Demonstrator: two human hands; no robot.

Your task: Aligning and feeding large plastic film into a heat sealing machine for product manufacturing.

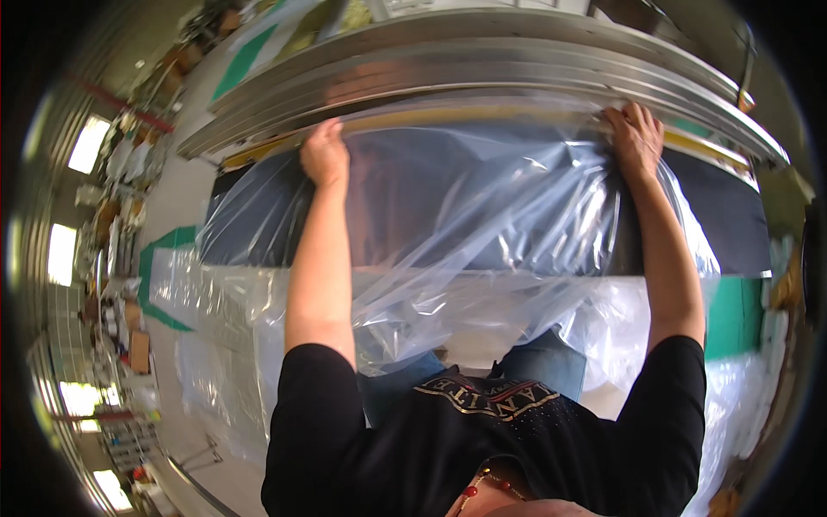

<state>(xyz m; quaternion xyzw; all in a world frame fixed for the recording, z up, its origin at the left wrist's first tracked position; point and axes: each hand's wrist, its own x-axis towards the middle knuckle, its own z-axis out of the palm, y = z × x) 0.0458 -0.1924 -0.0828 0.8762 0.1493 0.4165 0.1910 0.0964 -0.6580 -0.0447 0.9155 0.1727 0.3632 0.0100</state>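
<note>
A wide sheet of clear plastic film [431,233] lies wrinkled over a black work surface [728,211] and hangs down over the near side toward my legs. My left hand [326,155] is closed on the film's far part, left of the middle. Toward the right, my right hand [636,142] has its fingers curled on the same film. Both arms reach forward, about level with each other. Just beyond the hands runs a yellow strip [482,114], partly under the film, along a long metal bar [482,76]. The fingertips are partly hidden.
The metal bar spans nearly the whole width at the far side, with further metal rails behind it. Green material [736,317] shows at the right, next to more clear film. Shelves and boxes [138,349] stand along the left, near bright windows [62,254].
</note>
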